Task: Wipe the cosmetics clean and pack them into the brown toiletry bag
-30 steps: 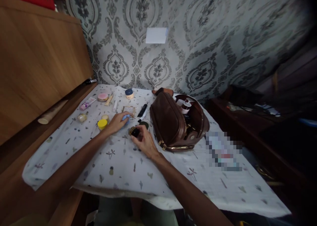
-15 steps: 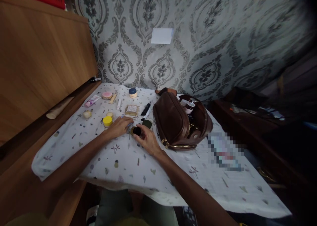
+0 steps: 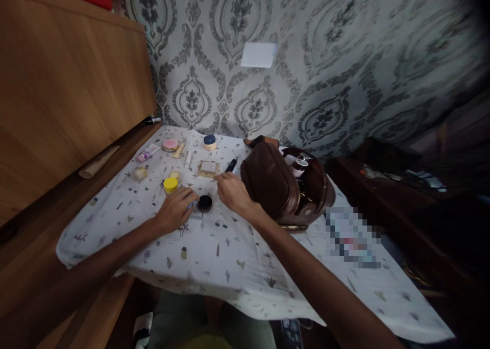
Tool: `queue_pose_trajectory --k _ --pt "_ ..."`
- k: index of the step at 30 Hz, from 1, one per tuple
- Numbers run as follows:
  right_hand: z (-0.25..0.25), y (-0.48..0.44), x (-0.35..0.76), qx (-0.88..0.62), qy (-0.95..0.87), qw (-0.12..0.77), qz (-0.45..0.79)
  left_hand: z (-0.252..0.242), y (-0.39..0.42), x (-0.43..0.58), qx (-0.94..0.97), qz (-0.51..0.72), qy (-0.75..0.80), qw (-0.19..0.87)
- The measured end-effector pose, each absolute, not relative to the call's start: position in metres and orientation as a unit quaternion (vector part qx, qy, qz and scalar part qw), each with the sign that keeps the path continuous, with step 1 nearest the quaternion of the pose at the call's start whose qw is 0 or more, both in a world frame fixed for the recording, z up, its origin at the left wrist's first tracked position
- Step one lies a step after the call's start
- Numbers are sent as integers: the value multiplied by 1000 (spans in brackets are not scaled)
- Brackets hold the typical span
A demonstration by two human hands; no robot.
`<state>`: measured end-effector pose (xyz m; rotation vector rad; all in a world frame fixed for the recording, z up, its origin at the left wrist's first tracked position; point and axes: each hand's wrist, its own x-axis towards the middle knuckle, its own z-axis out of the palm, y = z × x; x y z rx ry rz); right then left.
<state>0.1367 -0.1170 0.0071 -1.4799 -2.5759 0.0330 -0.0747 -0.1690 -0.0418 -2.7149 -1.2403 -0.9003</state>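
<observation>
A small round black jar (image 3: 205, 203) stands on the patterned white cloth. My left hand (image 3: 177, 209) is just left of it, fingers curled by something bluish at the fingertips that is too small to make out. Beyond that hand sits a yellow-lidded jar (image 3: 170, 185). My right hand (image 3: 234, 192) is over the cloth to the right of the black jar, its fingers bent together; what they hold, if anything, is hidden. A dark tube (image 3: 231, 165) and a glittery gold compact (image 3: 209, 168) lie just beyond it.
An open brown leather bag (image 3: 270, 178) with jars inside stands right of my right hand. Toward the wall are a blue-lidded jar (image 3: 210, 142), a pink compact (image 3: 170, 145) and tubes. A wooden cabinet (image 3: 76, 68) borders the left side. A blurred-out item (image 3: 352, 239) lies at the right.
My right hand has let go of the black jar and moved up and right. The dark green round item beside it is now out of sight. My left hand has shifted slightly nearer.
</observation>
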Motion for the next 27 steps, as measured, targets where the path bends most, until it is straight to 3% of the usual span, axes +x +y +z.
queue_pose_trajectory --k 3,8,19,27 --pt "12 -85 128 -519 -855 -24 7 -42 -186 -69 -900 -281 -332 21" --pt "-2 -54 122 -533 -842 -80 20 -49 -207 -53 -948 -205 -237 52" --pt "-16 -23 122 -546 -830 -113 26 -49 -217 -49 -953 -219 -205 42" --pt "-12 -22 120 -565 -821 -86 3 -47 -217 -49 -956 -200 -209 48"
